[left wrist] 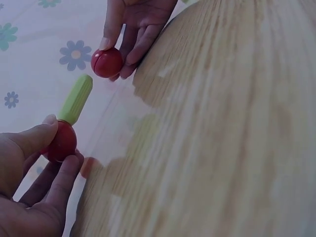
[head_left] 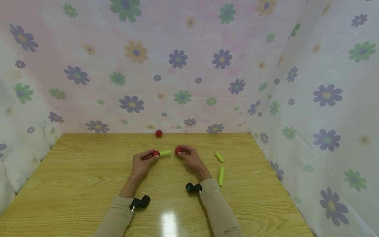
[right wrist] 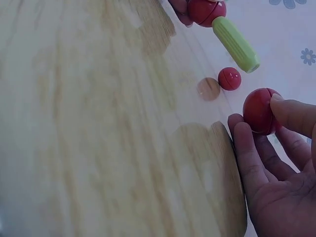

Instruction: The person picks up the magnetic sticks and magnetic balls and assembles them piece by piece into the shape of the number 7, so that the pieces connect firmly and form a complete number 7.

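floral cloth point(head_left: 201, 36) behind tabletop point(head_left: 88, 174). forearms angled inward; left hand point(head_left: 141, 163) and right hand point(head_left: 191, 158) turned toward each other, thumbs opposing fingers. each grip narrow, pinching: left on one red ball point(head_left: 155, 153), right on a second red ball point(head_left: 178, 150). long green stick point(head_left: 221, 176) lies loose beside the right forearm, short green stick point(head_left: 219, 157) beyond it. ribbed green stick point(head_left: 165, 153) juts from the left-hand ball, gap before the other; probably held so its free end faces across. seating depth hidden, can't tell. third red ball point(head_left: 159, 133) at far edge, likely parked out of the way.
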Demonstrator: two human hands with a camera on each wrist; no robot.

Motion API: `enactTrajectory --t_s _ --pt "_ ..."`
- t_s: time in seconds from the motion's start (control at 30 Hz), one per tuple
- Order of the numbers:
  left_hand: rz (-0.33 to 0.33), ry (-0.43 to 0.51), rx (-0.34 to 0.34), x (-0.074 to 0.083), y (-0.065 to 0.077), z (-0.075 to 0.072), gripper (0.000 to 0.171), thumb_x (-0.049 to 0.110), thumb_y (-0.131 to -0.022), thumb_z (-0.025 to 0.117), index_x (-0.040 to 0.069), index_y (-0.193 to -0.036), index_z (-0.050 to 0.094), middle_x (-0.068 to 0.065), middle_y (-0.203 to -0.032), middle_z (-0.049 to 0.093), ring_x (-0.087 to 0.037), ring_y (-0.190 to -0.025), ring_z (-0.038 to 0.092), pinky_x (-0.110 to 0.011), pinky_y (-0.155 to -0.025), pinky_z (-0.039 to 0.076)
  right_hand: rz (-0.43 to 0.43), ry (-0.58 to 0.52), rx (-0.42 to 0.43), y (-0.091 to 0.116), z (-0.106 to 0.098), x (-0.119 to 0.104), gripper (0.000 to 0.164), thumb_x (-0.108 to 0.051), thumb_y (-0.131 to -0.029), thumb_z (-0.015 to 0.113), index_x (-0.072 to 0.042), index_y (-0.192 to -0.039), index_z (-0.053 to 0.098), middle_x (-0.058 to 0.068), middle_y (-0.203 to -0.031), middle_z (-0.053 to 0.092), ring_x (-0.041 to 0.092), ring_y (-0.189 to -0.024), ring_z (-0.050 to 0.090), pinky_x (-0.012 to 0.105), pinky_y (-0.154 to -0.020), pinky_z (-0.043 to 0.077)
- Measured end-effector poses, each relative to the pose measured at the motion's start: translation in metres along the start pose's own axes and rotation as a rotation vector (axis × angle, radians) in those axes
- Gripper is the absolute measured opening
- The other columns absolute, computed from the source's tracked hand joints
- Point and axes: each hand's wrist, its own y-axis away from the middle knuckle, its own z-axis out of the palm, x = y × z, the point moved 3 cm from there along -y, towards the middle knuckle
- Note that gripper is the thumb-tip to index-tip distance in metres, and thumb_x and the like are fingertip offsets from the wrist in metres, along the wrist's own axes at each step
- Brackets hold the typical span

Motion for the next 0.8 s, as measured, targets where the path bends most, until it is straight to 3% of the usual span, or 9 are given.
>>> enactTrajectory --t_s 0.23,0.5,0.8 --pt "0.006 0.002 -0.005 0.0006 -0.0011 0.0015 0.046 0.016 -0.089 0.081 0.003 -0.131 0.069 -0.021 -0.131 0.066 -0.030 -0.116 0.065 -0.016 -0.080 0.054 -0.020 0.020 -0.039 -0.0003 0.0024 -0.0017 0.041 -0.010 -0.104 0.058 0.003 -0.143 0.055 0.021 -0.136 0.061 0.034 -0.125 0.060 0.045 -0.106 0.049" --pt "0.022 0.015 -0.015 0.0012 -0.0015 0.0049 0.047 0.016 -0.089 0.081 0.002 -0.131 0.068 -0.023 -0.129 0.067 -0.030 -0.114 0.066 -0.017 -0.079 0.054 -0.046 0.021 -0.029 -0.0016 0.0043 -0.0003 0.042 -0.008 -0.105 0.056 0.008 -0.143 0.051 0.026 -0.137 0.059 0.039 -0.124 0.060 0.045 -0.104 0.050" --pt "0.040 0.009 -0.016 0.0039 -0.0029 0.0098 0.045 0.016 -0.089 0.081 0.002 -0.130 0.069 -0.023 -0.129 0.067 -0.034 -0.115 0.066 -0.016 -0.078 0.054 -0.024 0.025 -0.021 -0.0026 0.0032 0.0017 0.040 -0.010 -0.105 0.057 0.003 -0.143 0.055 0.020 -0.137 0.061 0.033 -0.124 0.061 0.042 -0.105 0.050"
